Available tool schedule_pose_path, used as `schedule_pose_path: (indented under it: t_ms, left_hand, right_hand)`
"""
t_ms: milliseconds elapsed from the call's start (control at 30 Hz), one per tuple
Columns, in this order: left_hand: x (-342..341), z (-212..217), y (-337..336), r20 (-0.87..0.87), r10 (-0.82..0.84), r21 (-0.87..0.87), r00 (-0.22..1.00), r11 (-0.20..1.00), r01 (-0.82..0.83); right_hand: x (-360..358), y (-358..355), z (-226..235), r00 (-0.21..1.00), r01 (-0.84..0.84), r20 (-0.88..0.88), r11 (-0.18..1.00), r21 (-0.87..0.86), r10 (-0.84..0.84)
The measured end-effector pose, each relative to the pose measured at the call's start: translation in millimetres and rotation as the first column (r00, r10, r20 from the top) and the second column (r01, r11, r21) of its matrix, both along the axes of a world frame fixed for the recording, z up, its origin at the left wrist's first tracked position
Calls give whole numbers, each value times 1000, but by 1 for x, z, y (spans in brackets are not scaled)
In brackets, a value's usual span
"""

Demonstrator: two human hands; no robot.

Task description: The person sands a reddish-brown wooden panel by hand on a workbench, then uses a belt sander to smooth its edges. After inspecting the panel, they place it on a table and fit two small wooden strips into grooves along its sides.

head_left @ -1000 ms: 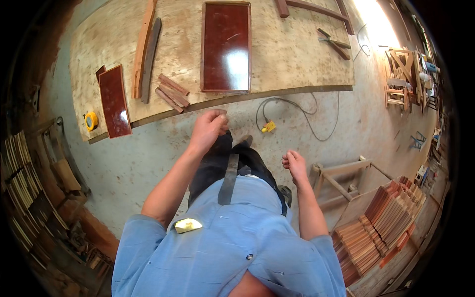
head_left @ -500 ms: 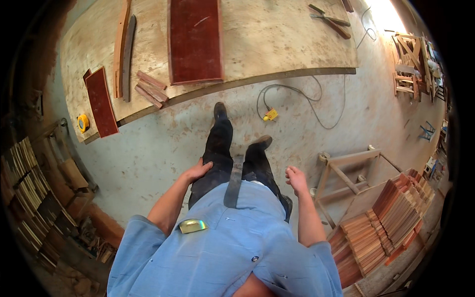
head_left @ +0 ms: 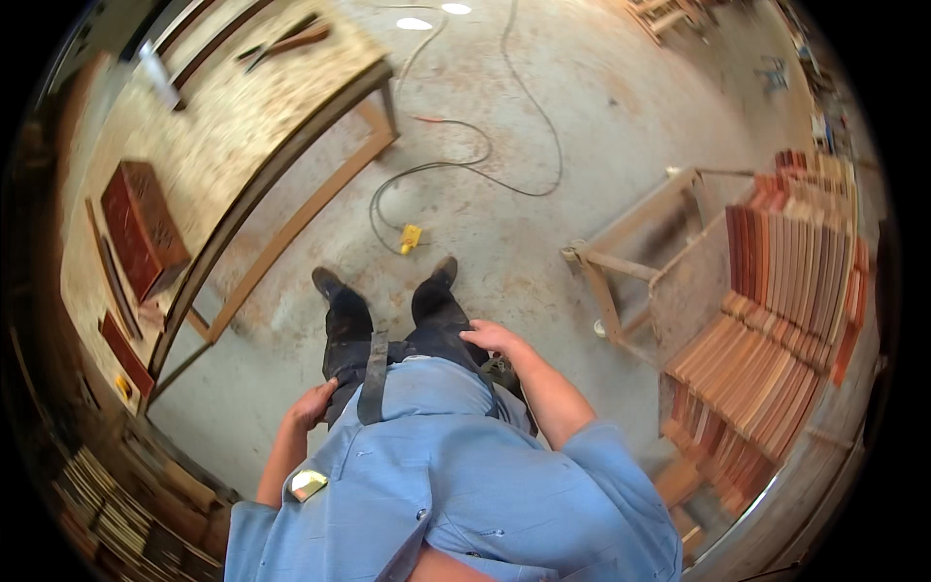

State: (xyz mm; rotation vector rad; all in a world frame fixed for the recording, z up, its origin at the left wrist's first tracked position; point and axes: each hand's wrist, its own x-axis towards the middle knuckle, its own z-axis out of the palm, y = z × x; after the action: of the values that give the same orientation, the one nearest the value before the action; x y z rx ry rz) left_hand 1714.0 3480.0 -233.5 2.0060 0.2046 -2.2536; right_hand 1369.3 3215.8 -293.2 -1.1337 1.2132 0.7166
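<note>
My left hand [head_left: 313,404] hangs beside my left thigh, its thumb along the dark trousers [head_left: 347,320]. Its fingers are partly hidden, but they look loosely stretched, and nothing shows in them. Over my right thigh my right hand [head_left: 495,337] hovers or rests; contact is hard to judge. Its fingers are loosely extended and hold nothing visible. Between the hands, a dark flat strip [head_left: 373,380] stands out from the waist of my blue shirt [head_left: 378,475].
A workbench [head_left: 218,126] at left carries a dark red wooden box [head_left: 144,228] and a pair of pincers [head_left: 286,43]. Ahead on the floor lie a cable [head_left: 456,165] and a yellow connector [head_left: 410,239]. To the right, a wooden cart [head_left: 693,291] bears stacked reddish wood strips [head_left: 752,373].
My body has turned right, so the bench has swung to the left and the cart sits closer. My right hand has come in from the side to my right thigh.
</note>
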Motion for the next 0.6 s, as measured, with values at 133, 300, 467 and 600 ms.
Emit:
schedule_pose_path:
  t_ms: [133, 300, 467, 600]
  left_hand:
    - [-16, -14, -69, 22, 75, -193, 997, 979, -69]
    - [-56, 21, -197, 107, 59, -278, 993, 960, -27]
    - [-67, -69, -260, -63, 186, -266, 981, 944, -196]
    - [-75, -83, -330, 26, 323, -254, 946, 918, -306]
  right_hand:
    - [-50, -39, -3, 957, 279, -2, 922, 269, -289]
    - [-70, -114, 0, 856, 423, 324, 906, 10, -403]
    - [-70, -199, 14, 869, 481, 279, 832, -278, -410]
    - [-85, -278, 6, 842, 519, 339, 801, -300, -419]
